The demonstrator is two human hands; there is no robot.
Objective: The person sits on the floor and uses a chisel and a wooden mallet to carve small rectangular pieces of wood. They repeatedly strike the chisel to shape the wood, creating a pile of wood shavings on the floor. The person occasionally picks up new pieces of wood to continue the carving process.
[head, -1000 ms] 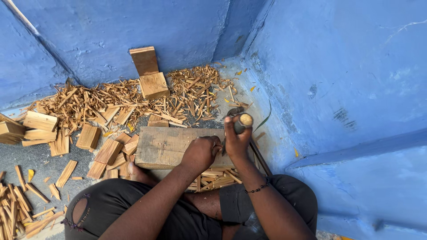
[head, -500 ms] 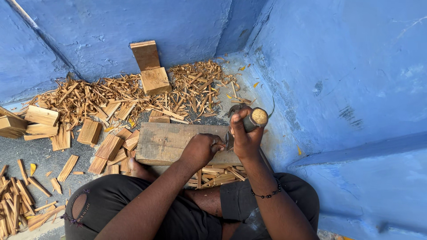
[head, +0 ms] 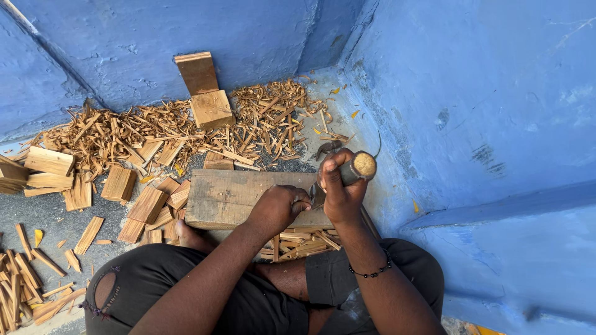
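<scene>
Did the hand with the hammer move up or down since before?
Yes. The right hand with the hammer has dropped a little: a moment ago it was raised above the wooden board's far edge, and now it sits lower, against that edge.

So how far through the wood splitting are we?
Well along: split sticks and shavings heap against the blue wall. In hand: the right hand grips a wooden-handled tool above the plank, where the left hand steadies something hidden. Left: uncut blocks at the left.

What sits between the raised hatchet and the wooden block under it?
Only the left hand, resting on the wooden block beneath the hatchet that the right hand grips. Whatever its fingers pinch there is hidden.
</scene>
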